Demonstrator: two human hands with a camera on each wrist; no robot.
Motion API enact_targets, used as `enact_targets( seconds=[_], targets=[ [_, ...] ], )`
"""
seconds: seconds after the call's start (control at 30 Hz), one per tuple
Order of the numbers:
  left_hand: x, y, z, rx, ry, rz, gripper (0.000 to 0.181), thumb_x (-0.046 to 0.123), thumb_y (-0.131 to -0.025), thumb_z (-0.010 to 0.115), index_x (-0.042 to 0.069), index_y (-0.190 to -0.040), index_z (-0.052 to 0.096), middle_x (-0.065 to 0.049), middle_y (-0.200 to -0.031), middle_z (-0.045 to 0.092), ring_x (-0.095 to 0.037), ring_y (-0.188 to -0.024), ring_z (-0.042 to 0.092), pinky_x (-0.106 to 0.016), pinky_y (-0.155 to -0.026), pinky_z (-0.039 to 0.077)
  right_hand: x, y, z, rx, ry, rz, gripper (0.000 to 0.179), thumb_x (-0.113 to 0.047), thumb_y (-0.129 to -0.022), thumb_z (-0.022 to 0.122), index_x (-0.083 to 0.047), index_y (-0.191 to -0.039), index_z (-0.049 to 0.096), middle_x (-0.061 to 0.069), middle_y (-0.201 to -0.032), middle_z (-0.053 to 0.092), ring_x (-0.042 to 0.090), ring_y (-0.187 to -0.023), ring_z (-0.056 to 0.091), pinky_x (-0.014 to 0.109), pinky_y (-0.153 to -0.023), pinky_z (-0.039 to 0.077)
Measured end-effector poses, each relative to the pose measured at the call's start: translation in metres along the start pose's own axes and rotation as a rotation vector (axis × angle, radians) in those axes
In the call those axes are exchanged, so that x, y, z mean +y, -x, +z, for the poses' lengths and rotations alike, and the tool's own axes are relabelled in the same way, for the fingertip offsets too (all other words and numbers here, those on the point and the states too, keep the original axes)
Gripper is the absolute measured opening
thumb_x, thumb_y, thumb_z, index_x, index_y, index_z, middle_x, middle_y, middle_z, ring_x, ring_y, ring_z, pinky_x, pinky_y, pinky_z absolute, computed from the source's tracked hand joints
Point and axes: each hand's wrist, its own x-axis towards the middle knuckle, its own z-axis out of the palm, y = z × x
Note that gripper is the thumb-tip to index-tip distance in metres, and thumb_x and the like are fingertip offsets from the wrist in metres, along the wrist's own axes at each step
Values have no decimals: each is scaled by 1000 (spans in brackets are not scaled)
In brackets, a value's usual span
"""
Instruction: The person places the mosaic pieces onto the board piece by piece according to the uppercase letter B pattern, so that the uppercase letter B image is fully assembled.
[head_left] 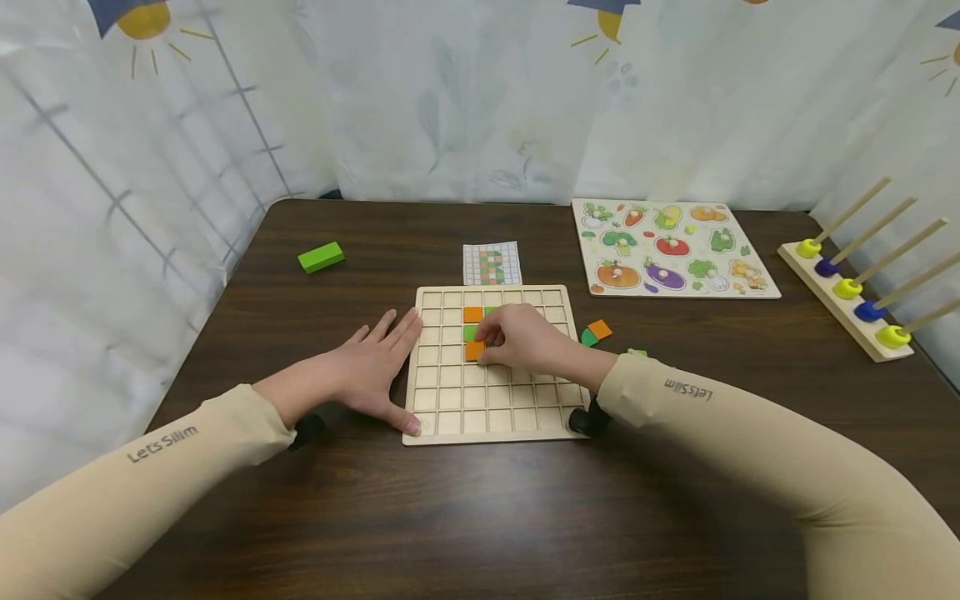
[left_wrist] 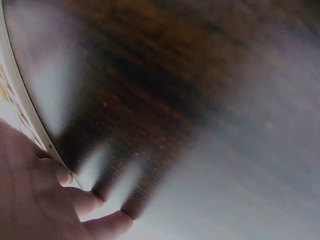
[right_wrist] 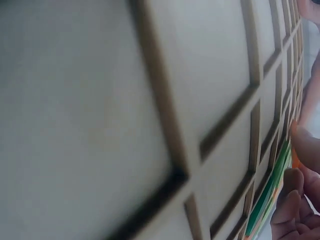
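A wooden grid board (head_left: 498, 422) lies on the dark table, with orange and green tiles in its upper middle cells. My right hand (head_left: 521, 337) reaches over the board and pinches an orange tile (head_left: 473, 352) between thumb and fingers. That tile is right at a cell just below a green tile (head_left: 470, 332); another orange tile (head_left: 472, 314) sits above. In the right wrist view the held tile's edge shows orange between the fingertips (right_wrist: 302, 135). My left hand (head_left: 372, 367) is spread flat at the board's left edge, thumb on the lower left corner. The palm hides some cells.
A small printed pattern card (head_left: 492, 263) lies behind the board. Right of the board are an orange tile (head_left: 600, 329) and a green quarter-round tile (head_left: 588, 337). Farther out are a green block (head_left: 321, 257), a vegetable puzzle (head_left: 675, 250) and a peg stand (head_left: 846, 300).
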Motion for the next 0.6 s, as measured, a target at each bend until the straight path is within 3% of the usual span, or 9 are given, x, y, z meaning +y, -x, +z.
enact_targets(
  seconds=[0.6],
  targets=[
    [-3,-2,2,5,-13,-6,147,82,-68,74,-1,-163,-1,-20,-172,-9,-50,-157,-2,-73,-119,13,-7,-1,3,-20,72,4,27,-16,-87,83,-6,-111,77,5,-104,76,16,-89,64,28,-83,54]
  ],
)
